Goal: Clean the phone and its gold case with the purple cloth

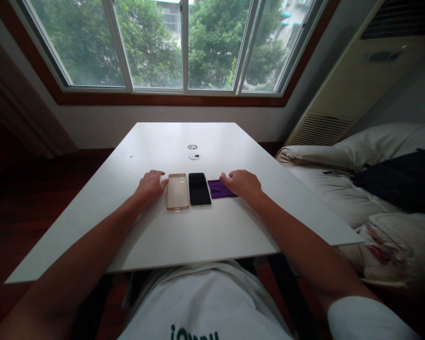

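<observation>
A clear phone case (177, 191) with a pinkish rim lies flat on the white table (205, 236). Just right of it is a phone (199, 189), its dark screen facing up. A purple cloth (221, 189) lies flat to the right of the phone. My left hand (151, 185) rests at the case's left side, fingers loosely bent and thumb apart, close to its edge. Over the cloth's right end is my right hand (244, 183), fingers curled in and thumb pointing left. It covers part of the cloth; whatever is under its fingers is hidden.
Two small round stickers or discs (194, 156) lie farther back on the table. Beyond the far edge are a wall and a window (184, 47). On the right stand a cushioned seat (340, 189) with dark fabric (403, 182) and a tall air conditioner (343, 89).
</observation>
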Demonstrator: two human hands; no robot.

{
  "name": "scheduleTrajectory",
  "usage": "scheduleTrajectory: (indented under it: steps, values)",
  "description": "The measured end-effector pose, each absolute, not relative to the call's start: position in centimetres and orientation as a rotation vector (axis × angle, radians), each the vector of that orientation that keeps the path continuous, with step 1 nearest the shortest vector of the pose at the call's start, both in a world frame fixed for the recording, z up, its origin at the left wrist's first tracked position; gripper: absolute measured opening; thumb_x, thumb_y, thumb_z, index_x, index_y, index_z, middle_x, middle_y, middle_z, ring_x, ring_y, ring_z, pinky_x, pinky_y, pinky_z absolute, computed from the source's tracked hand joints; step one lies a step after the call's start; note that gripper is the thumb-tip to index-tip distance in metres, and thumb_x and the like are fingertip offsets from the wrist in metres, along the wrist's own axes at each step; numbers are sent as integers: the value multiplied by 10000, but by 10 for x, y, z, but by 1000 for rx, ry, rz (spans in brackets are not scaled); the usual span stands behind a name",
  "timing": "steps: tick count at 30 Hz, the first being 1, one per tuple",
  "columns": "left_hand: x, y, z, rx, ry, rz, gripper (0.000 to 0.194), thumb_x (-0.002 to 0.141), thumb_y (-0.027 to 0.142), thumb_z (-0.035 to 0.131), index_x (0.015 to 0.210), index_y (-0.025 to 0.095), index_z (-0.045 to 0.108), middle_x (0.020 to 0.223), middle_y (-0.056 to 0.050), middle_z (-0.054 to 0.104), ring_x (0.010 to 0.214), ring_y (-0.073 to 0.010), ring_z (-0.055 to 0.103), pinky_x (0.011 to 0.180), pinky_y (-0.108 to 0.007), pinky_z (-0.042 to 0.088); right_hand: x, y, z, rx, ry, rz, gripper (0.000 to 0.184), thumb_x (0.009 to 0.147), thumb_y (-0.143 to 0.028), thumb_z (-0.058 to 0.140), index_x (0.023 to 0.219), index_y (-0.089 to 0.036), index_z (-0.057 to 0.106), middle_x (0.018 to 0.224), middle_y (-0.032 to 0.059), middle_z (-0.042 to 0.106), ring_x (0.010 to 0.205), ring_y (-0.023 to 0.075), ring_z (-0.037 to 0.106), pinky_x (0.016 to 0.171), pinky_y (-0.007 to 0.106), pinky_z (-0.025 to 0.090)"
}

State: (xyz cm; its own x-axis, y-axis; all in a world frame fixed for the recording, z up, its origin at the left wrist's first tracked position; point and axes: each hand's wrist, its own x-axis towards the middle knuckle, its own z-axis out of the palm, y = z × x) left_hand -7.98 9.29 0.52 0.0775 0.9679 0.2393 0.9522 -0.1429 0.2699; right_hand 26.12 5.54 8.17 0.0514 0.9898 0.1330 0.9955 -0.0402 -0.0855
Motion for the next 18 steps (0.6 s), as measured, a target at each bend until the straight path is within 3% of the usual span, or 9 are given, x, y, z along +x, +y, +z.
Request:
scheduleTrajectory:
  steps: [5,10,14,18]
  values:
    - [-79,92,7,2272,2028,554,460,973,470,463,1319,206,613,1369,-117,590,1245,-309,537,1062,-435,436,262,55,83,-2135,-2042,-68,754,919,-774,291,783,-178,733,828,145,706,765,267,632,649,340,385]
    - [-79,92,8,2277,2021,533,458,976,466,453,1312,202,618,1375,-119,591,1245,-313,542,1055,-445,440,267,57,84,-2186,-2005,-87,655,935,-696,349,813,-186,742,859,145,716,801,278,642,662,338,383]
    - [-79,93,7,2271,2021,516,460,972,473,457,1311,208,619,1373,-122,592,1252,-312,543,1054,-441,439,270,58,87,-2156,-1983,-74,714,926,-746,315,790,-187,737,836,142,714,801,278,644,657,336,382]
    - [-80,93,7,2276,2016,517,459,971,477,456,1307,211,621,1366,-121,597,1251,-307,545,1053,-434,439,271,57,90,-2185,-1962,-65,644,929,-693,363,761,-191,731,818,129,711,783,269,639,642,330,367]
